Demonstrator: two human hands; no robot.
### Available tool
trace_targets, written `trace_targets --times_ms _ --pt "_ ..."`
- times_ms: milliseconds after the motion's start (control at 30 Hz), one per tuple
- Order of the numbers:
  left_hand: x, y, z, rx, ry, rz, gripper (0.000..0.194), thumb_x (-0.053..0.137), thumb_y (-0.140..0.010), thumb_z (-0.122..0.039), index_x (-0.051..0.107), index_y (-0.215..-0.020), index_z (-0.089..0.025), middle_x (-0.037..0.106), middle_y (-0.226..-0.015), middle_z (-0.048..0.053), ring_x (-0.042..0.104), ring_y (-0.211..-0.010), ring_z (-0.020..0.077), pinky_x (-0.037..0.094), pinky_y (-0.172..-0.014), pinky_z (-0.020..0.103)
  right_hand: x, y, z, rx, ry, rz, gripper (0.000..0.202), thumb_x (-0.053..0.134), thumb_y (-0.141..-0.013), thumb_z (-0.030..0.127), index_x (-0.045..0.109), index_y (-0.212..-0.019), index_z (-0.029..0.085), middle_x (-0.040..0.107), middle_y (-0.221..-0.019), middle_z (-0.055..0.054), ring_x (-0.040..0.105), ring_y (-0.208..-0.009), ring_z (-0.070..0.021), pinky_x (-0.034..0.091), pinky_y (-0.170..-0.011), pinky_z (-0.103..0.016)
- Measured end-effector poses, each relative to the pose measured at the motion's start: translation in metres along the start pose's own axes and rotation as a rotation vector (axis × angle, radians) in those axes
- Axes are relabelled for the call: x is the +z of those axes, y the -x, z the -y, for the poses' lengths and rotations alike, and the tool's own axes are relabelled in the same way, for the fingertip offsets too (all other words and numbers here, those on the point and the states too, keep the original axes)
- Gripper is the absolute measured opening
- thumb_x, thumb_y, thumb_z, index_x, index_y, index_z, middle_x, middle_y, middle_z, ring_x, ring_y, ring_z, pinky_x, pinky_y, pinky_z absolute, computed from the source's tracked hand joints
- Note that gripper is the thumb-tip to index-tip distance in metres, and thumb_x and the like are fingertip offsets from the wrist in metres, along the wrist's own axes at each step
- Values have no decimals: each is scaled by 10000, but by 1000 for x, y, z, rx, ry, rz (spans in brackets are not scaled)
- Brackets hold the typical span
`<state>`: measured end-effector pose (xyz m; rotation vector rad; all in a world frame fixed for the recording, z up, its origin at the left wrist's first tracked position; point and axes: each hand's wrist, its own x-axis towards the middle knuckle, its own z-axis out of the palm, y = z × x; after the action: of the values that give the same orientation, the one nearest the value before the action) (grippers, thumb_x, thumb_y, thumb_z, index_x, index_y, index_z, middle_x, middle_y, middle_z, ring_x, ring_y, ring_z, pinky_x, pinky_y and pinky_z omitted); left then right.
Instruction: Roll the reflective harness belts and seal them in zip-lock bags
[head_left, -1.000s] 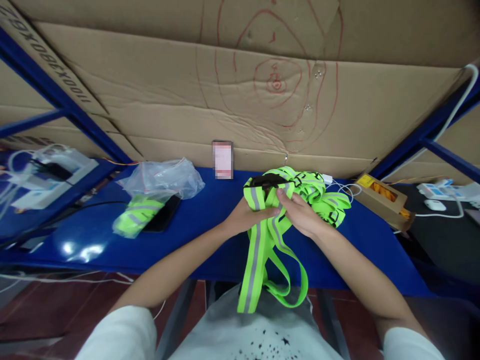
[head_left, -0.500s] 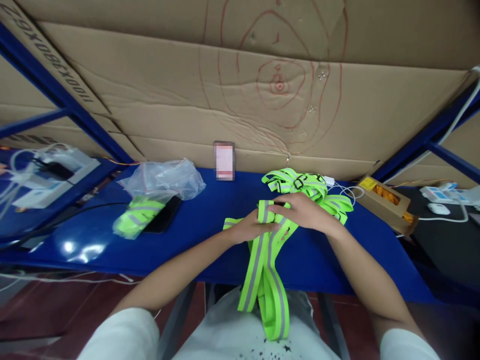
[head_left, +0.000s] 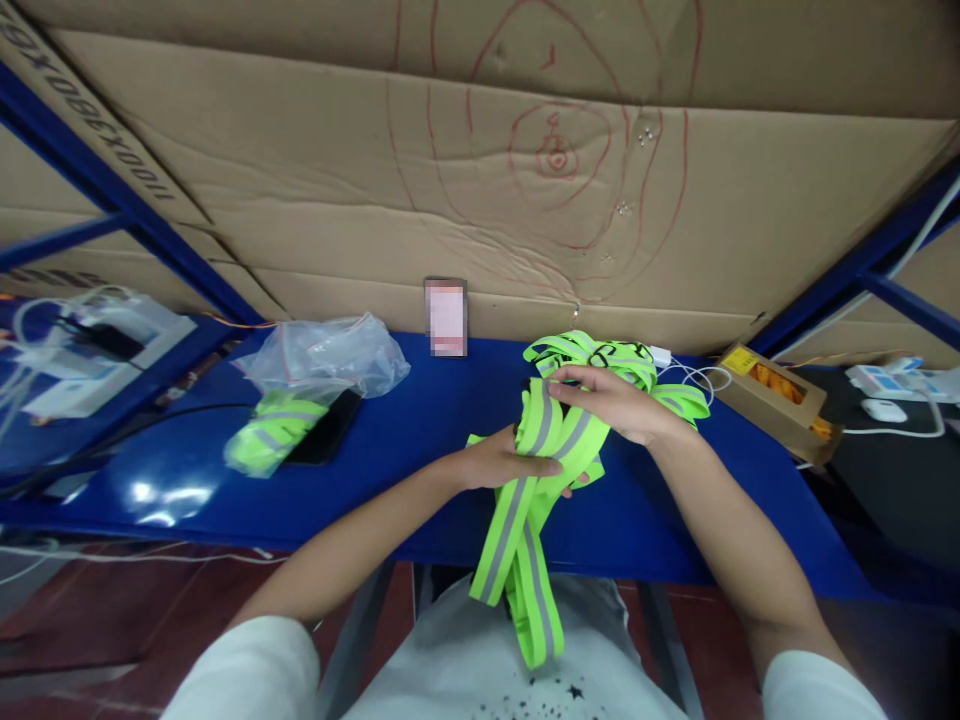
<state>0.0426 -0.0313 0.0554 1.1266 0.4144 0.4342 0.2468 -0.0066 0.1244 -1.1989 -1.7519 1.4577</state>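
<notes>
A neon yellow-green reflective strap (head_left: 504,545) with a grey stripe is gathered in folds over the blue table's front edge. My left hand (head_left: 502,462) is closed round the folds, its thumb across the front. Two long loops hang below it toward my lap. My right hand (head_left: 615,402) pinches the strap's upper part, thumb and fingers at the top fold. Behind my right hand lies a heap of similar reflective straps (head_left: 559,348) with black buckles. Part of the held strap is hidden by my left hand.
On the blue table (head_left: 405,430) lie a clear plastic bag (head_left: 330,355), a bagged green strap (head_left: 274,435) and a dark flat object (head_left: 330,430). A phone (head_left: 447,318) leans on the cardboard wall (head_left: 315,180). An open carton (head_left: 776,395) and white cables (head_left: 697,375) are at the right.
My right hand has shifted slightly up and right, drawing a strap layer across the top of the bundle. The right hanging loop has risen and moved left. My left hand keeps its hold.
</notes>
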Motion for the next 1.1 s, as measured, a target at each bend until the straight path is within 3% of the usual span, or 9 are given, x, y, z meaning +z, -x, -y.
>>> trace_targets --times_ms 67,200,300,467,600,733,833,933,1100 --pt "-1 2 0 -2 -21 22 452 821 -842 -388 710 -1223 -169 762 -1164 138 762 -889 239 598 -871 398 3 -3 -6 82 -76 59 421 721 -847 566 646 -1081 225 696 -907 -20 624 -755 -159 485 -655 -276" --pt "-4 2 1 25 -59 -33 460 815 -845 -403 709 -1212 -147 764 -1158 151 759 -923 243 600 -876 390 3 -7 -11 -72 107 17 359 671 -888 544 700 -984 199 724 -986 -51 663 -894 -182 512 -789 -306" --pt "-4 -2 3 66 -96 -83 443 819 -839 -407 719 -1170 -129 775 -1123 150 760 -919 239 596 -888 383 6 -1 -8 -133 259 79 431 521 -980 586 733 -1057 218 754 -1090 -59 687 -1004 -227 511 -867 -336" --pt "4 -3 -2 159 6 -225 375 889 -761 -346 750 -1046 -145 800 -1037 97 762 -986 243 581 -928 343 23 14 2 -110 531 -17 426 673 -884 625 680 -970 208 718 -865 -39 676 -717 -201 445 -599 -292" --pt "21 9 -22 9 208 12 430 844 -811 -340 738 -1177 -141 787 -1127 153 760 -1064 302 594 -942 387 25 24 19 -231 473 -159 355 691 -897 559 686 -889 204 718 -839 -23 671 -737 -181 456 -635 -275" --pt "36 22 -48 1 57 188 372 725 -925 -311 705 -1271 -175 723 -1311 143 679 -1255 292 538 -1084 430 20 35 37 -171 266 -134 410 648 -915 593 697 -851 192 707 -735 -9 622 -605 -141 446 -547 -255" --pt "33 21 -56 71 -189 185 320 682 -957 -335 720 -1237 -184 748 -1261 119 673 -1253 269 497 -1130 433 17 38 37 -54 127 -77 444 646 -904 628 686 -824 193 658 -619 11 559 -481 -122 410 -461 -247" --pt "21 15 -49 127 -375 143 295 675 -957 -403 755 -1107 -163 761 -1188 116 691 -1181 257 506 -1091 394 15 33 27 -127 148 -140 390 664 -909 589 722 -920 204 733 -795 -8 645 -634 -145 480 -569 -257" --pt "6 6 -27 88 -320 58 340 734 -908 -421 716 -1101 -141 764 -921 84 727 -912 221 547 -943 362 16 21 6 -209 276 -245 368 666 -917 552 759 -963 199 769 -971 -36 711 -896 -221 529 -788 -308"
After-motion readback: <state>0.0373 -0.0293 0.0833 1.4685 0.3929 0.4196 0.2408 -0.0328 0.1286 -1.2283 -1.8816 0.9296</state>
